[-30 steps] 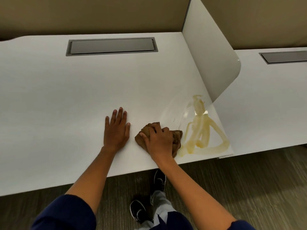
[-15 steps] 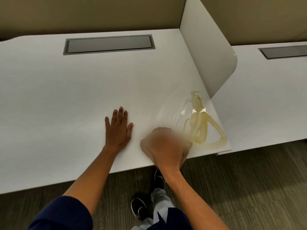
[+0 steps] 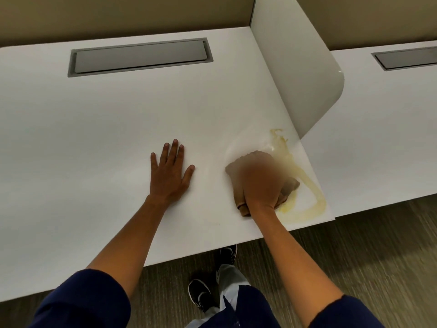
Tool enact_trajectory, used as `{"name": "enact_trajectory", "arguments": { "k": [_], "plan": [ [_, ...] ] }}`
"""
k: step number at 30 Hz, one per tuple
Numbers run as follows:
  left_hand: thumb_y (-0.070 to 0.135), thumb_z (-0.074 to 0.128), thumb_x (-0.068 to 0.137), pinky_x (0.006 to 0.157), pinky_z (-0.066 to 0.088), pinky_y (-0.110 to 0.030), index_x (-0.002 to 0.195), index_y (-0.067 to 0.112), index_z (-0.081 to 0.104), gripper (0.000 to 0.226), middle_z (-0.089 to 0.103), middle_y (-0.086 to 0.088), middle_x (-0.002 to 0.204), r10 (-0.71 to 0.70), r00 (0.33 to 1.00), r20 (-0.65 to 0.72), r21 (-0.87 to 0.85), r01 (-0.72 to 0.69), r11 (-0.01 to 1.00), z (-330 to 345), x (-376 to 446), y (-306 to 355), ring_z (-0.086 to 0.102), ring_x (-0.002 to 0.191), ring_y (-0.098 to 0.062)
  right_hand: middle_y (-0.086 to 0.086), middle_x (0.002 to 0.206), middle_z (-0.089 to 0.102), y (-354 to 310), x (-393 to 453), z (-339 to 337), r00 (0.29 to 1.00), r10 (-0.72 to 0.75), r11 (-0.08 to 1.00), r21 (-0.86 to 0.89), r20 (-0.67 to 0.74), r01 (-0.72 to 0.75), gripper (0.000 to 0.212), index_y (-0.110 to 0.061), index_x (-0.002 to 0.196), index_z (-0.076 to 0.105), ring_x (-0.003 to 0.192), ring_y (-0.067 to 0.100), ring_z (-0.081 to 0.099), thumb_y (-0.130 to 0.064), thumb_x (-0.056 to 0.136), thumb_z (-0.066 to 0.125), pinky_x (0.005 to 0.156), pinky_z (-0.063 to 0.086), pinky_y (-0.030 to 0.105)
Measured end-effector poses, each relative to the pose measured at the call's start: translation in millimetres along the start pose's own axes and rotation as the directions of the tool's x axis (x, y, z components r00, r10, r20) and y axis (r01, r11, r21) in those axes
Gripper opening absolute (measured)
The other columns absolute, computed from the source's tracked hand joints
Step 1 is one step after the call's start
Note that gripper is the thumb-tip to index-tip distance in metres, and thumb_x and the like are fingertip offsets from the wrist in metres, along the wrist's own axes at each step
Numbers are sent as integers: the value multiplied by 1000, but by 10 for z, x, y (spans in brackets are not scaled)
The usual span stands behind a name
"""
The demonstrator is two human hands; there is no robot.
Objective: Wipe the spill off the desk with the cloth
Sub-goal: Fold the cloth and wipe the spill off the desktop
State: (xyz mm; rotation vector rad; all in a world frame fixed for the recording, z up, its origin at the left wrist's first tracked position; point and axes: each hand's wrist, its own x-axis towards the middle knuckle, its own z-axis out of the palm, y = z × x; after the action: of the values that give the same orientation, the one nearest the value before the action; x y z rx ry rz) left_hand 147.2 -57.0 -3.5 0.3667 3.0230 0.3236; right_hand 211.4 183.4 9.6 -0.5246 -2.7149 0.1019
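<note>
A yellowish spill [image 3: 305, 183] streaks the white desk [image 3: 94, 138] near its front right corner, beside the divider's foot. My right hand [image 3: 259, 183], blurred with motion, presses a crumpled brown cloth [image 3: 289, 185] onto the spill's left part; cloth edges show around the hand. The spill's upper tip and a curved smear toward the front edge remain visible. My left hand [image 3: 171, 171] lies flat on the desk to the left, fingers spread, holding nothing.
A white divider panel [image 3: 295, 74] stands along the desk's right side, with a second desk [image 3: 383, 143] beyond it. A grey cable hatch [image 3: 139, 56] sits at the back. The desk's front edge runs just below the cloth; my shoes [image 3: 201, 294] are on the floor.
My right hand has slid the cloth rightward and away from me, onto the spill, covering its left part. The left hand has stayed flat in place.
</note>
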Motion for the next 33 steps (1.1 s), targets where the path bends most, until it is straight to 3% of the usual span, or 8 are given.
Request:
{"name": "enact_trajectory", "arguments": {
  "k": [12, 24, 29, 33],
  "plan": [
    [58, 19, 98, 123, 1, -52, 160, 17, 12, 74, 2, 0, 168, 12, 1000, -27, 14, -12, 1000, 15, 406, -92, 1, 155, -20, 8, 119, 64, -30, 844, 327, 997, -3, 1000, 3, -75, 3, 46, -20, 112, 69, 93, 33, 59, -59, 95, 50, 81, 44, 46],
    [57, 22, 100, 124, 2, -52, 160, 20, 12, 71, 2, 2, 168, 7, 999, -42, 8, -7, 1000, 49, 426, -103, 1, 155, -18, 8, 130, 55, -179, 1678, 581, 990, 53, 998, 10, 134, -55, 54, -21, 127, 59, 108, 34, 51, -62, 97, 38, 89, 38, 46],
    [55, 20, 100, 124, 1, -52, 160, 20, 12, 70, 1, 3, 169, 6, 1000, -25, 7, -6, 1000, 29, 430, -114, -1, 155, -18, 11, 126, 56, -263, 1640, 516, 973, 90, 994, 42, 212, -101, 54, -17, 125, 58, 106, 35, 53, -60, 97, 42, 89, 40, 45],
    [53, 16, 100, 124, 0, -52, 160, 18, 13, 70, 3, 2, 168, 9, 1000, -13, -18, -9, 1000, -4, 428, -104, 0, 155, -18, 11, 124, 59, -396, 1372, 382, 969, 34, 997, 55, 243, -49, 53, -14, 123, 60, 103, 36, 54, -57, 99, 41, 86, 41, 45]
  ]
}}
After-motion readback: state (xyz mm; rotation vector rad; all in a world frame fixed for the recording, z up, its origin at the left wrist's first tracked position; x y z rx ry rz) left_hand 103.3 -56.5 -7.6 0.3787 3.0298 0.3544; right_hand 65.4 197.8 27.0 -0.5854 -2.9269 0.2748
